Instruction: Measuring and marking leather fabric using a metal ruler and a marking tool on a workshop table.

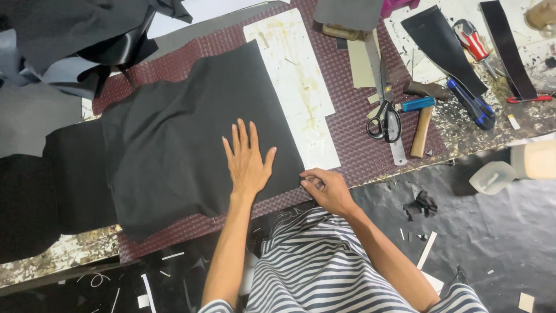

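A large black fabric sheet (179,133) lies spread over a maroon woven-pattern mat (359,133) on the workbench. My left hand (248,162) rests flat on the sheet near its lower right part, fingers spread. My right hand (325,188) pinches the sheet's lower right corner at the mat's near edge. A long cream card strip (298,81) with stains lies just right of the black sheet.
Scissors (385,119) and a metal ruler (382,87) lie to the right, with a wooden-handled hammer (421,124), a blue-handled tool (472,104) and black leather strips (443,46). More dark fabric (69,35) piles at upper left. Scraps litter the floor (492,232) below.
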